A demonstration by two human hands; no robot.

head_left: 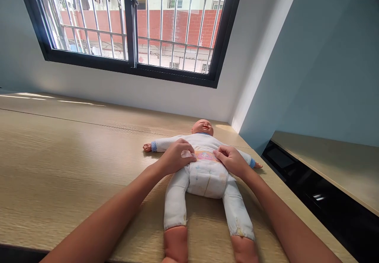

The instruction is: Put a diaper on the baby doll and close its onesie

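A baby doll (204,126) lies on its back on the wooden table (74,168), arms spread and legs toward me. It wears a white top with blue cuffs and white leggings. A white diaper (207,178) with a pink and orange waistband (205,156) is around its hips. My left hand (179,155) pinches the diaper's left edge at the waist, with a whitish tab showing between thumb and fingers. At the right end of the waistband, my right hand (231,159) has thumb and fingers closed on the diaper's edge.
Beyond the table stands a white wall with a black-framed, barred window (174,75). A blue-grey wall (325,65) rises at the right. Below it is a lower wood-topped unit (325,156) with a glossy black front, past the table's right edge.
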